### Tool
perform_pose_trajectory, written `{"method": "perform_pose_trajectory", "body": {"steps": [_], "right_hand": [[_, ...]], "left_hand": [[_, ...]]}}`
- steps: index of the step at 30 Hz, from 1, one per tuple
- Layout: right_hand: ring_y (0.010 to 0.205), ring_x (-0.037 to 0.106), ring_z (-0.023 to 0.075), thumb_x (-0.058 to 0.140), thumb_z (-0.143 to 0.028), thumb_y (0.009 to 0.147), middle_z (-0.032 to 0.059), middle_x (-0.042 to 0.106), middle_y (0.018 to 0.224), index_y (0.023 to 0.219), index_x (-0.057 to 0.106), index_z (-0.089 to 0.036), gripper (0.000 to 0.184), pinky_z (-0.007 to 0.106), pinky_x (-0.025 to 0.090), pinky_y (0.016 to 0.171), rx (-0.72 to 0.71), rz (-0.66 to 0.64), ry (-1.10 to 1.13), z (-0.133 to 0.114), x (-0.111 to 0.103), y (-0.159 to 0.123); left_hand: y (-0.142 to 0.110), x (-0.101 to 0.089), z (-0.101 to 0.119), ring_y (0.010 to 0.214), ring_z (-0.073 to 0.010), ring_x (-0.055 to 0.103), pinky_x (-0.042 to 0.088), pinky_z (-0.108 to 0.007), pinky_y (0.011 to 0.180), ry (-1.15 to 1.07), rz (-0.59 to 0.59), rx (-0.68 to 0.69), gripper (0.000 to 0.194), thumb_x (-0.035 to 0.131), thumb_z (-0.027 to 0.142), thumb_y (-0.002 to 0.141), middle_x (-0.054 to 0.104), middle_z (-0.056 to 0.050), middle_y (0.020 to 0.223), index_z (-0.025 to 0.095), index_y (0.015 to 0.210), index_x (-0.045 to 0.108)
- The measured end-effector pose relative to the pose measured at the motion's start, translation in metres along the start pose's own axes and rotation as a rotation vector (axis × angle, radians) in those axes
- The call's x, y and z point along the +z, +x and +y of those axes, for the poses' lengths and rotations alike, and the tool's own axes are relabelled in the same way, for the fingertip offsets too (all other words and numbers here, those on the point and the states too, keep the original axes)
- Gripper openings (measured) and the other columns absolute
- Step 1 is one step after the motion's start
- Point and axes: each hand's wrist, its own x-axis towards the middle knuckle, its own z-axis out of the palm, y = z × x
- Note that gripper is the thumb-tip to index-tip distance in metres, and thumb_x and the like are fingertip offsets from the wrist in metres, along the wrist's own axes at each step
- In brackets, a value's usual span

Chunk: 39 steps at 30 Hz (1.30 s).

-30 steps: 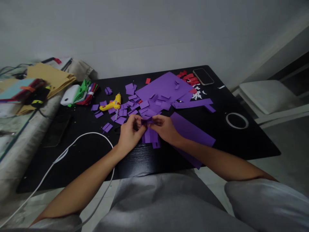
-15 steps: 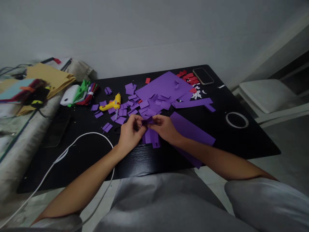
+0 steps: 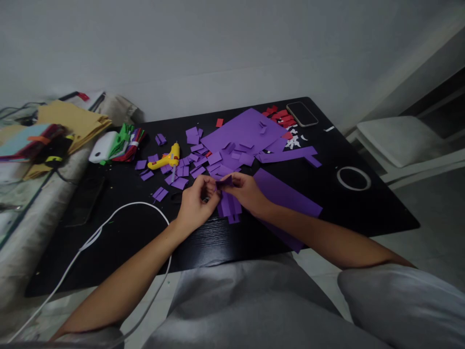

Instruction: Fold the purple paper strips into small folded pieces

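Between my two hands is a small piece of purple paper [image 3: 224, 182]. My left hand [image 3: 198, 198] pinches its left end, fingers closed. At the other end, my right hand [image 3: 249, 193] grips it between thumb and fingers. Under and just below the hands lie purple paper strips [image 3: 229, 206], partly hidden by the fingers. Several small folded purple pieces [image 3: 183, 170] are scattered beyond my left hand. A large purple sheet [image 3: 250, 128] lies behind them, and another purple sheet [image 3: 286, 196] is partly under my right forearm.
A yellow glue gun [image 3: 167, 157] rests among the purple pieces. A white cable [image 3: 119, 206] loops past my left forearm. To the right lies a white ring [image 3: 353, 178]; a phone [image 3: 302, 114] and red scraps [image 3: 281, 118] are at the back. Paper bundles [image 3: 127, 143] sit at left.
The small purple piece is turned slightly between my fingers, and my left fingers have shifted a little on it. The whole view has moved slightly; the things on the table stay put.
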Motion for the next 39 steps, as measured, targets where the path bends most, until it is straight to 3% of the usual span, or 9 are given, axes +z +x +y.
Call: {"method": "perform_pose_trajectory", "body": {"steps": [12, 18, 24, 28, 33, 39], "right_hand": [[0.077, 0.068, 0.0173, 0.086, -0.027, 0.059, 0.0000, 0.073, 0.080, 0.080, 0.073, -0.019, 0.026, 0.030, 0.054, 0.077, 0.214, -0.026, 0.218, -0.0071, -0.0014, -0.0016], [0.088, 0.072, 0.0233, 0.088, -0.030, 0.062, 0.0031, 0.076, 0.091, 0.086, 0.074, -0.020, 0.030, 0.034, 0.055, 0.083, 0.159, -0.035, 0.211, -0.0038, -0.0047, -0.0025], [0.083, 0.073, 0.0198, 0.085, -0.031, 0.065, 0.0024, 0.077, 0.089, 0.087, 0.073, -0.019, 0.027, 0.031, 0.055, 0.078, 0.188, -0.030, 0.227, -0.0047, -0.0053, -0.0029], [0.089, 0.072, 0.0217, 0.087, -0.029, 0.061, 0.0018, 0.078, 0.091, 0.084, 0.073, -0.020, 0.029, 0.034, 0.057, 0.084, 0.134, -0.010, 0.141, -0.0066, -0.0043, -0.0006], [0.087, 0.072, 0.0179, 0.083, -0.027, 0.065, 0.0015, 0.077, 0.092, 0.090, 0.073, -0.018, 0.029, 0.034, 0.055, 0.091, 0.147, -0.022, 0.113, -0.0035, -0.0046, 0.0027], [0.081, 0.071, 0.0169, 0.082, -0.024, 0.064, 0.0012, 0.077, 0.088, 0.093, 0.069, -0.017, 0.033, 0.033, 0.055, 0.084, 0.130, 0.004, 0.080, -0.0010, -0.0039, 0.0016]], "left_hand": [[0.0002, -0.0021, 0.0044, 0.065, -0.0124, 0.064, 0.054, -0.024, 0.065, -0.069, -0.070, 0.036, 0.018, 0.066, 0.024, 0.086, 0.066, 0.001, 0.078, 0.021, 0.102, 0.060], [0.0000, -0.0040, 0.0056, 0.062, -0.0125, 0.063, 0.054, -0.025, 0.063, -0.055, -0.100, 0.058, 0.024, 0.065, 0.026, 0.087, 0.064, 0.002, 0.077, 0.021, 0.110, 0.061], [-0.0005, -0.0043, 0.0076, 0.065, -0.0134, 0.064, 0.054, -0.026, 0.065, -0.096, -0.108, 0.060, 0.023, 0.066, 0.025, 0.087, 0.066, 0.001, 0.079, 0.021, 0.109, 0.060], [0.0006, -0.0027, 0.0048, 0.064, -0.0125, 0.064, 0.053, -0.024, 0.063, -0.098, -0.052, 0.027, 0.020, 0.065, 0.025, 0.087, 0.066, 0.001, 0.078, 0.021, 0.106, 0.061], [0.0018, -0.0011, 0.0008, 0.063, -0.0122, 0.062, 0.050, -0.022, 0.061, -0.079, 0.012, -0.042, 0.017, 0.063, 0.025, 0.087, 0.065, 0.002, 0.075, 0.020, 0.104, 0.062], [0.0017, -0.0016, 0.0017, 0.064, -0.0114, 0.061, 0.049, -0.022, 0.061, -0.047, -0.035, -0.019, 0.022, 0.062, 0.025, 0.088, 0.063, 0.002, 0.078, 0.020, 0.109, 0.060]]}}
